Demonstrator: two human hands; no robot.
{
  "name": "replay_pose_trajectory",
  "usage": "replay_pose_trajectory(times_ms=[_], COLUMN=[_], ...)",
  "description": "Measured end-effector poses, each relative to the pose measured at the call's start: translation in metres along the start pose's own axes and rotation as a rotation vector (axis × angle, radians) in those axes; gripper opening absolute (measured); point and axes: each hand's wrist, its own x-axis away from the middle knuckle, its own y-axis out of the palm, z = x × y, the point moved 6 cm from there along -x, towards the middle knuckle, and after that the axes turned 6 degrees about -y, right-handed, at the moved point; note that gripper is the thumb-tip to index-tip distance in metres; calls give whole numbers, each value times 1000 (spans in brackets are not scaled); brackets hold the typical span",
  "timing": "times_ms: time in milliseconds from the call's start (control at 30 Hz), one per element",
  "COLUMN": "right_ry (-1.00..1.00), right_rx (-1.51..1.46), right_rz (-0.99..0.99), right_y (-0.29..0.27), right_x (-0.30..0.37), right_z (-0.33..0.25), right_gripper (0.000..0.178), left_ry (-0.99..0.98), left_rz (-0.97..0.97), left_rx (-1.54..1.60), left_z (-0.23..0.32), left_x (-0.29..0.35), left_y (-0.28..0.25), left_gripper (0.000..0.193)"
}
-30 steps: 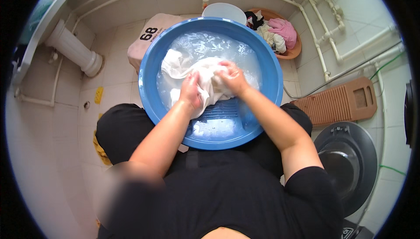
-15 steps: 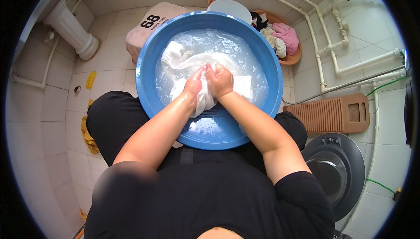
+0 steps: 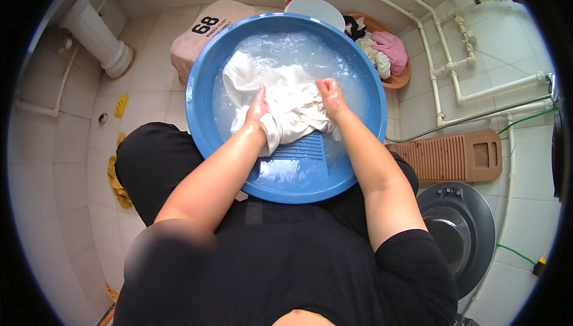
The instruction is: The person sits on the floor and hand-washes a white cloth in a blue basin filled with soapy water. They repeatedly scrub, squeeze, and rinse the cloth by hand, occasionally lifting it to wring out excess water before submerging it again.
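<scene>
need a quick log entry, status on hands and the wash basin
Left hand and right hand both pressed on white cloth. Cloth bunched over ribbed board in blue basin, soapy water. Nothing in the way.

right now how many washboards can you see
2: a blue washboard inside the blue basin, under the white cloth; a brown washboard on the floor, right.

basin (image 3: 203, 81): sitting on the floor before the person's knees
cloth (image 3: 286, 102): lying in the basin's water, over the ribbed board (image 3: 301, 147)
washboard (image 3: 453, 157): lying right of the basin
</scene>
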Motion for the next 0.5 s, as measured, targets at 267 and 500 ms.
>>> replay_pose_trajectory(times_ms=[267, 500], right_ry=[163, -764], right_rx=[603, 50], right_rz=[-350, -242], right_y=[1, 66], right_x=[32, 129], right_z=[-43, -171], right_gripper=[47, 25], left_ry=[100, -2], left_rz=[40, 136], left_rx=[17, -85], left_z=[16, 15], left_x=[-11, -5], left_y=[-24, -27], left_gripper=[45, 39])
